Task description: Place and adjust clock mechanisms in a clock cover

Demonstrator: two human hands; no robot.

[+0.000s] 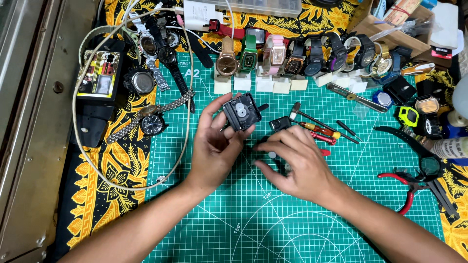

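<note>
Left hand clamped around a small square black plastic clock movement with white gears, held just above the green gridded cutting mat on the bench. Right hand spread palm-down on the mat just right of it, fingertips by a small white round part, gripping nothing. Farther right, red-handled screwdrivers; along the far edge, a row of wristwatches on white stands.

Under right hand: small parts on the green cutting mat, mostly covered.
Top edge: clear plastic box, cut off.
Right edge: white bottle, partly cropped.
</note>
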